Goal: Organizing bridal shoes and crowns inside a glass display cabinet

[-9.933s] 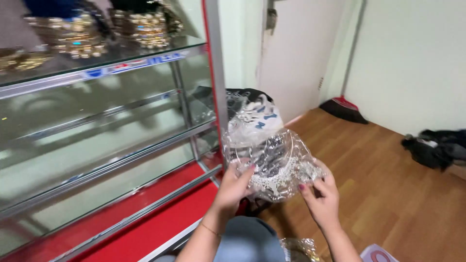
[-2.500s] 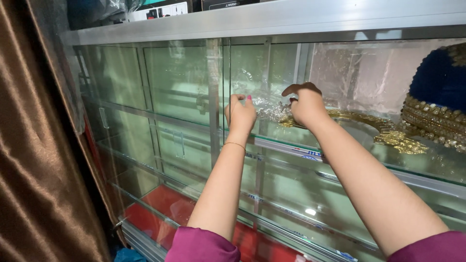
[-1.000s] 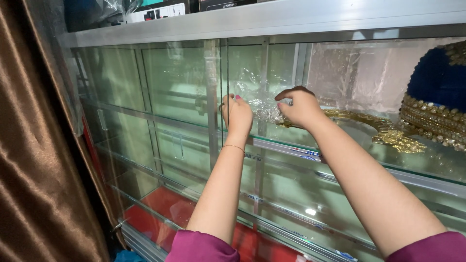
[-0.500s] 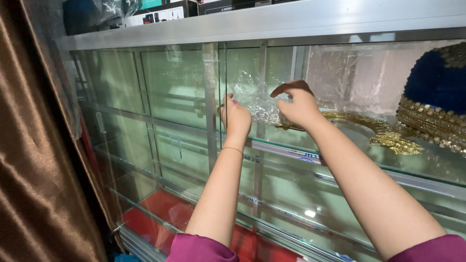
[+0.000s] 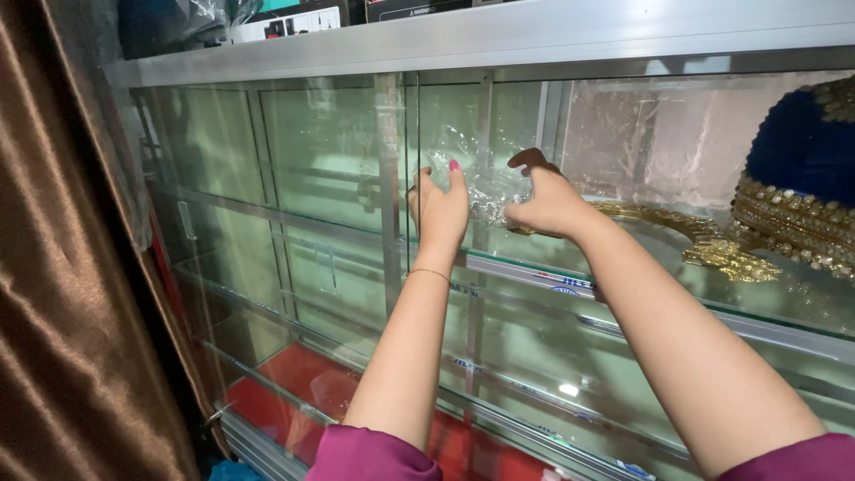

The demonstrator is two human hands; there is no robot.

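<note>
- glass display cabinet [image 5: 321, 169] with metal-framed sliding panes fills the view, brown satin curtain [image 5: 62, 294] hanging down the left side, red base [image 5: 294, 379] showing at the bottom.
- clear plastic bag [image 5: 485, 183] sits on the upper glass shelf [image 5: 623, 285], right between the two hands, crinkly and see-through with something pale and sparkly inside. can't make out exactly what's in it through the wrap.
- left hand [image 5: 441, 209] is up against the bag's left side, palm toward it, fingers straight and pointing up, so it's pressing or steadying more than gripping.
- right hand [image 5: 548, 200] is on the bag's right side with fingers curled over the top edge, pinching the plastic. that one looks like the real hold.
- bag lies straight ahead of both hands, deeper into the shelf, wider side to side than tall, both hands about equally close.
- further right on the same shelf there's a flat gold ornament [image 5: 704, 245], just beside the right wrist but not touching the bag.
- beyond that, a blue velvet headpiece with gold beaded trim [image 5: 797, 196], well apart from the hands.
- some boxes and stuff on the cabinet top [image 5: 294, 20], too cropped to tell.
</note>
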